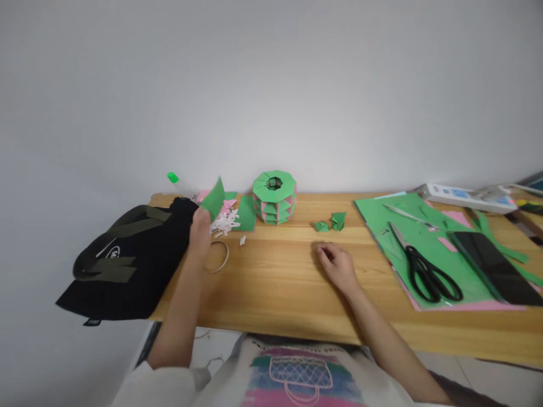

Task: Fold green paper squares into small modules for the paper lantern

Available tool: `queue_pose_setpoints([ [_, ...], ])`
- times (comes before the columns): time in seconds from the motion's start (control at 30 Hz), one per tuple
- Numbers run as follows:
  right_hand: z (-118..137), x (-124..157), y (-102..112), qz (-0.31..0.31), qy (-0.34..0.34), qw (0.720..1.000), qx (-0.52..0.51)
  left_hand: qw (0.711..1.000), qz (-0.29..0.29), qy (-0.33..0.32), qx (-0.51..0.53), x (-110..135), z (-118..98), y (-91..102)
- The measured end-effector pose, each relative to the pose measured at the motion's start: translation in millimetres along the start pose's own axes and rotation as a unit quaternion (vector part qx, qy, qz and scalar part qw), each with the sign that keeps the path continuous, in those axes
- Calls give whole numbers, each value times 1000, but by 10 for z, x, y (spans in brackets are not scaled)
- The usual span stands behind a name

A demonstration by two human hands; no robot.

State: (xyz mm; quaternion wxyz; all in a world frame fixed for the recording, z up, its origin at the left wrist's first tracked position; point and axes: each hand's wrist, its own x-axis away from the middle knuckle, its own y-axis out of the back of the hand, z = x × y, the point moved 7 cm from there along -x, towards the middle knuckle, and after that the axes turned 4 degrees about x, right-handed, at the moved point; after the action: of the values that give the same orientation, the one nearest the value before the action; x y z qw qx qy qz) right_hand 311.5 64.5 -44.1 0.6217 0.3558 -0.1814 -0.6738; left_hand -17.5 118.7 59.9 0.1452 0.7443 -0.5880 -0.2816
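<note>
My left hand (200,233) is raised above the left part of the table, its fingers closed on a sheet of green paper (213,199). The sheet is slightly curved and stands up from the fingers. My right hand (338,267) rests on the wooden table with its fingers curled in, and no object shows in them. Just beyond it lie two small folded green paper pieces (338,221). A ring-shaped paper construction (275,186) in green and pink stands by the wall, between the hands and farther back.
On the left are a black cloth bag (131,282), white paper scraps (226,223) and a round band (224,259). Green sheets (382,212) on the right carry black-handled scissors (424,274), a craft knife (409,217) and a phone (492,263). Behind sits a power strip (462,198).
</note>
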Motion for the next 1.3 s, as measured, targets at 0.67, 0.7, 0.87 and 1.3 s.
queue_pose_setpoints([
  [0.67, 202, 20, 32, 29, 39, 999, 17, 951, 67, 1, -303, 799, -26, -277],
  [0.7, 226, 19, 39, 26, 45, 998, 18, 950, 62, 22, -306, 762, 70, -169],
  [0.87, 282, 36, 91, 10, 51, 999, 17, 964, 74, 63, -246, 710, 327, 25],
  [1.3, 1440, 302, 190, 30, 178, 982, -49, 980, 185, -11, 69, 1208, -631, -463],
])
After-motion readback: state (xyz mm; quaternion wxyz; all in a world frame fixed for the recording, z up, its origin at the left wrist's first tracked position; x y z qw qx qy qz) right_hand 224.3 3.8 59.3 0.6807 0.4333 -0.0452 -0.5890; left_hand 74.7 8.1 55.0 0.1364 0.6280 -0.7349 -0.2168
